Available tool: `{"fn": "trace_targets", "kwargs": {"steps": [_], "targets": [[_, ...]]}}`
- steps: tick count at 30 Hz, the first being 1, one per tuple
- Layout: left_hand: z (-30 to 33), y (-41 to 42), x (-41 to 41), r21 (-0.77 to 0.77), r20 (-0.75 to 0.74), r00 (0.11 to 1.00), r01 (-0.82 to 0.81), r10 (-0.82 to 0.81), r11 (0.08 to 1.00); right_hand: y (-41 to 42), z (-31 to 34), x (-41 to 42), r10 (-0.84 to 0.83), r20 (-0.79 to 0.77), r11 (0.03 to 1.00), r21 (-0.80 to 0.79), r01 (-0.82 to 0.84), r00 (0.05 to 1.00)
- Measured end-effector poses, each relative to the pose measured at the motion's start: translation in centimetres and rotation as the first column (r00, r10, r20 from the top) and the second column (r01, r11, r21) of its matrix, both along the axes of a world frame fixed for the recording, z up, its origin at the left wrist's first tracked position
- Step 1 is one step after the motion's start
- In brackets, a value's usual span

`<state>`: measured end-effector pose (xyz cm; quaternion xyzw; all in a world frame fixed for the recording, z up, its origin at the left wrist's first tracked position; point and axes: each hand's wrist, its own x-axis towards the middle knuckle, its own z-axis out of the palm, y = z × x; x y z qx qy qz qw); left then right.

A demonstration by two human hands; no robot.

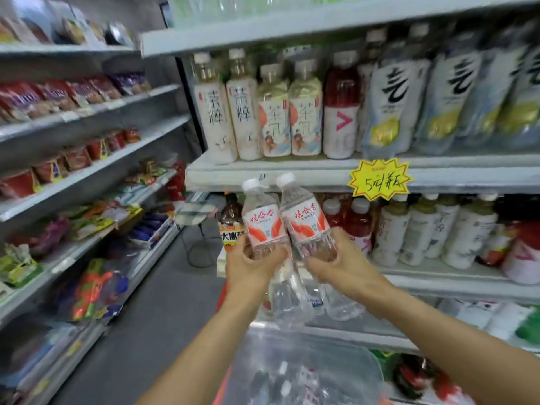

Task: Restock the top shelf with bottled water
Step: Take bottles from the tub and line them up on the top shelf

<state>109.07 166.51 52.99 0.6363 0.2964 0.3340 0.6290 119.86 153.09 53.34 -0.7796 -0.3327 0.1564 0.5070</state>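
I hold two clear water bottles with white caps and red-and-white labels, side by side and tilted slightly left, in front of the middle shelves. My left hand (251, 266) grips the lower part of the left water bottle (260, 217). My right hand (339, 264) grips the base of the right water bottle (304, 214). The top shelf (292, 27) runs across the upper edge of the view, with blurred clear bottles (233, 7) standing on it. Below my arms lies a clear plastic crate (362, 363) with several more water bottles inside.
The shelf below the top one (292, 168) is packed with tea and drink bottles and carries a yellow starburst price tag (380, 179). More drinks fill the lower shelf (438, 276). Snack shelves (87, 176) line the left side of a grey-floored aisle (163, 302).
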Motion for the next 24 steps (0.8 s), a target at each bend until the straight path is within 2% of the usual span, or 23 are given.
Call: {"fn": "trace_targets", "kwargs": {"steps": [4, 10, 16, 24], "targets": [[7.7, -0.2, 1.8, 0.185, 0.063, 0.997, 0.041, -0.054, 0.982, -0.9, 6.7, 1.5, -0.044, 0.096, 0.988, 0.154, 0.029, 0.994], [18.3, -0.4, 4.8, 0.361, 0.154, 0.968, 0.134, -0.2, 0.923, -1.2, 17.6, 4.1, -0.171, 0.274, 0.947, 0.311, 0.081, 0.946], [26.2, 1.3, 7.7, 0.433, 0.241, 0.941, 0.113, -0.236, 0.894, 0.1, 27.2, 7.0, -0.327, 0.37, 0.884, 0.446, 0.142, 0.87], [31.4, 4.5, 9.9, 0.448, 0.272, 0.933, 0.096, -0.238, 0.889, 3.2, 35.1, 9.0, -0.326, 0.328, 0.844, 0.523, 0.117, 0.887]]}}
